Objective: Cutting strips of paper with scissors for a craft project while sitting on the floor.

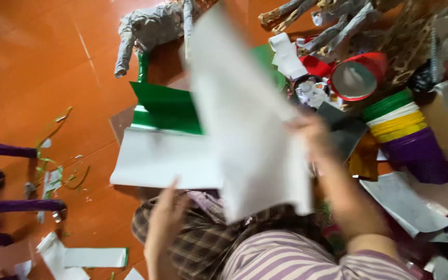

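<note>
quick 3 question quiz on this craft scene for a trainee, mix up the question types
1. True or false: the right hand holds the large white paper sheet by its edge.
2. Which colours show in the stack of plastic cups? A) green, white, yellow, purple B) red, blue, black C) pink only
3. What lies on the orange wooden floor under the raised sheet?

Key
1. True. The left hand is below the sheet; whether its fingers touch it cannot be told.
2. A
3. A flat green and white sheet of card.
</note>
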